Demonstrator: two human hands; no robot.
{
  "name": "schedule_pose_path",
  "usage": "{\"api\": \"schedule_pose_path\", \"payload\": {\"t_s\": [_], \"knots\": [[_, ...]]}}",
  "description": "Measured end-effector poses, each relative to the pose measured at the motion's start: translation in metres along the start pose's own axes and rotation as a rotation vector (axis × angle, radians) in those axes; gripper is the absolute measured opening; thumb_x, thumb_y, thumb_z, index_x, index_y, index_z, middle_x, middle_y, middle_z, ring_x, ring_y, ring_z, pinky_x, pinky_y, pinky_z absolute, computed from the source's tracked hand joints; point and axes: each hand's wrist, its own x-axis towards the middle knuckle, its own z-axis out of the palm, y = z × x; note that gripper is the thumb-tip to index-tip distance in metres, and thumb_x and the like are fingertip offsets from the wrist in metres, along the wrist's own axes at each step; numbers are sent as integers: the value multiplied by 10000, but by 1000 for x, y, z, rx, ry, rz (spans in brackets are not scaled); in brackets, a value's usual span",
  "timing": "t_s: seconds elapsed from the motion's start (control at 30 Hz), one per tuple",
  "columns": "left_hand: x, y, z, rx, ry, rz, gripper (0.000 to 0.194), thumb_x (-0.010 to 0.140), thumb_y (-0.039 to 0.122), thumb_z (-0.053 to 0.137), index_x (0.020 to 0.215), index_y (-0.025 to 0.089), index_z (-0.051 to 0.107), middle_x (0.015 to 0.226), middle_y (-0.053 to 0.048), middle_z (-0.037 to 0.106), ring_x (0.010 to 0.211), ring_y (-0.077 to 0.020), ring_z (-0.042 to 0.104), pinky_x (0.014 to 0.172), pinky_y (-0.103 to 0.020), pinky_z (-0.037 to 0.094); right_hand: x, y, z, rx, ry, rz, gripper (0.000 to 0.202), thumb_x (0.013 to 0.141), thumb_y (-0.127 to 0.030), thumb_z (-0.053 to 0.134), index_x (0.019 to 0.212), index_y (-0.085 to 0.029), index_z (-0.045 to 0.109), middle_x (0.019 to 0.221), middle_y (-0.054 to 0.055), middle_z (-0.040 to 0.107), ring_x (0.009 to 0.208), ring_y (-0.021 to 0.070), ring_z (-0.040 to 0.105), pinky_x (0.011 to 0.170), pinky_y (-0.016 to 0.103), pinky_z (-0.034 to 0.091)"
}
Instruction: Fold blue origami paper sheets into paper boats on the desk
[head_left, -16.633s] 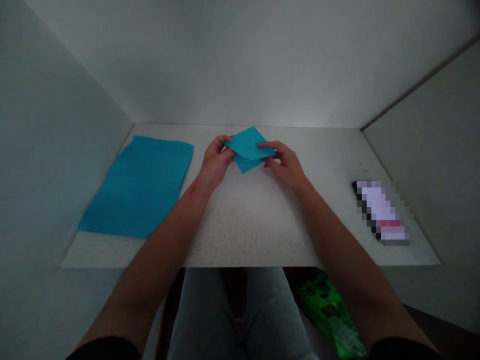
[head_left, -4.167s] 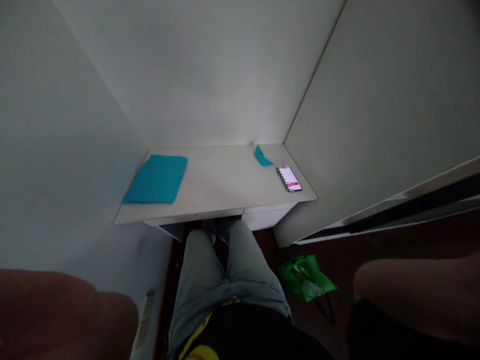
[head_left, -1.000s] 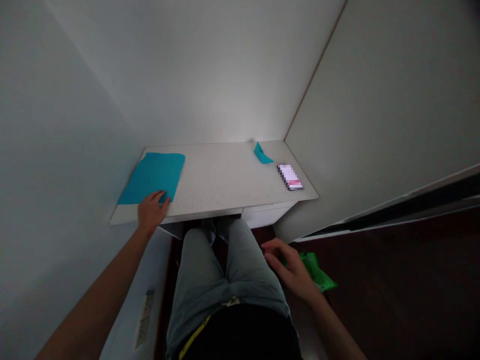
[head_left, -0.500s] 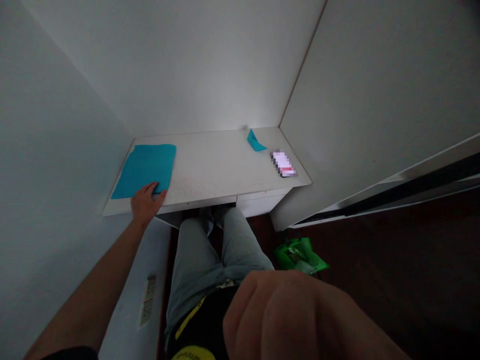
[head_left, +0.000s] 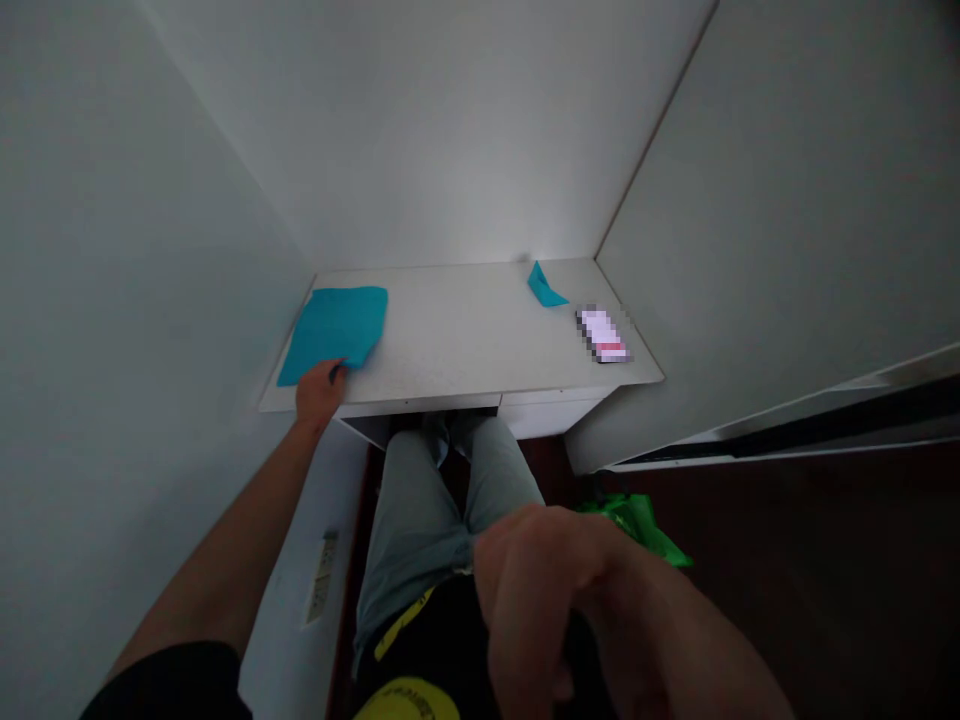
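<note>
Blue-green paper (head_left: 337, 322) lies at the left end of the white table (head_left: 450, 350). My left hand (head_left: 321, 392) pinches its near edge, and the paper's near right corner is lifted a little. A small folded blue-green paper piece (head_left: 546, 290) rests at the back right of the table. Close to the camera, in front of my body, is my right hand (head_left: 540, 590), its fingers curled down. What those fingers hold, if anything, is hidden.
A phone (head_left: 602, 335) with a lit, pixelated screen lies on the table's right end. Below on the dark floor sits a green bag (head_left: 646, 525). Walls border the table at left, back and right. A wall socket (head_left: 321, 578) is low on the left.
The view has shifted, so the table appears farther right. My left fingers have closed on the paper's near edge and raised it slightly. My right hand has turned, still curled.
</note>
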Motion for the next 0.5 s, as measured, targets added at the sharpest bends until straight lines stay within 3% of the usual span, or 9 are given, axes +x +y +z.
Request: {"api": "schedule_pose_path", "payload": {"t_s": [0.1,0.17,0.2,0.33,0.43,0.5], "knots": [[6,9,-17,-8,92,-41,450,1058,310,508,1363,128,785,1441,-158,789,1337,-328,731,1207,-446,525,22,20,-7,95,-29,-143,381,1133,-551,594,1504,-548,682,785,-17,589,639,162,558,585,279,535],[11,17,-26,3,115,-39,399,1063,341,557,1317,182,821,1397,-122,815,1290,-325,754,1163,-437,550,27,43,-12,69,39,-224,614,1104,-385,682,1666,-569,513,911,-10,649,769,169,592,653,272,543],[13,21,-30,21,103,-39,360,1048,341,602,1282,207,841,1371,-109,828,1264,-334,765,1131,-446,565,26,57,-15,47,85,-222,634,1101,-357,682,1684,-535,505,951,-1,656,797,169,592,663,270,542],[17,25,-38,126,-69,-80,251,962,336,760,1156,237,885,1238,-113,865,1191,-366,789,996,-450,601,0,110,-30,-56,298,83,583,1098,-326,684,1649,-476,562,986,-2,638,787,153,584,707,280,549],[12,20,-43,157,-240,-81,263,994,386,741,1145,230,890,1238,-128,863,1183,-369,790,967,-438,600,-26,140,-45,-111,407,299,547,1069,-383,723,1605,-412,614,969,2,627,793,164,593,704,297,550],[8,19,-48,160,-208,-62,315,1043,381,670,1216,208,869,1295,-144,845,1206,-373,781,990,-448,594,-40,156,-53,-137,455,395,540,1050,-429,736,1577,-363,637,947,2,625,758,167,581,690,309,552]]}}
